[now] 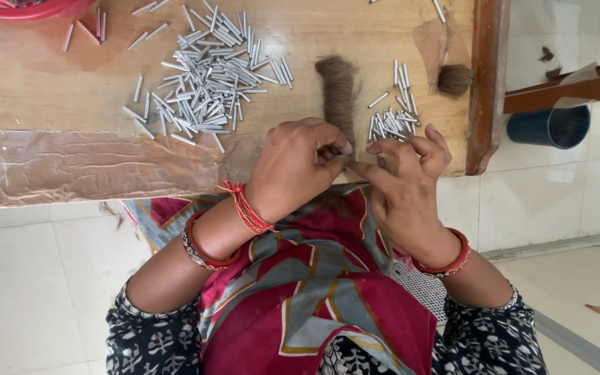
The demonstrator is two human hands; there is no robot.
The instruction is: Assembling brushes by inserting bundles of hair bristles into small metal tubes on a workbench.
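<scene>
My left hand [298, 165] and my right hand [404, 182] meet at the near edge of a wooden table [50, 76]. The left fingers pinch the near end of a brown hair bundle [337, 94] that lies on the wood. The right thumb and forefinger touch the same spot, and whether they hold a small tube there I cannot tell. A large heap of small silver metal tubes [206, 76] lies to the left. A smaller cluster of tubes [394, 114] sits just beyond my right hand.
A second, smaller brown hair tuft [455, 78] rests near the table's right edge. Crinkled brown tape [85, 163] covers the near table edge on the left. A red bowl rim [29, 8] shows at the top left. A dark blue cup [550, 126] stands on the floor beside a wooden frame.
</scene>
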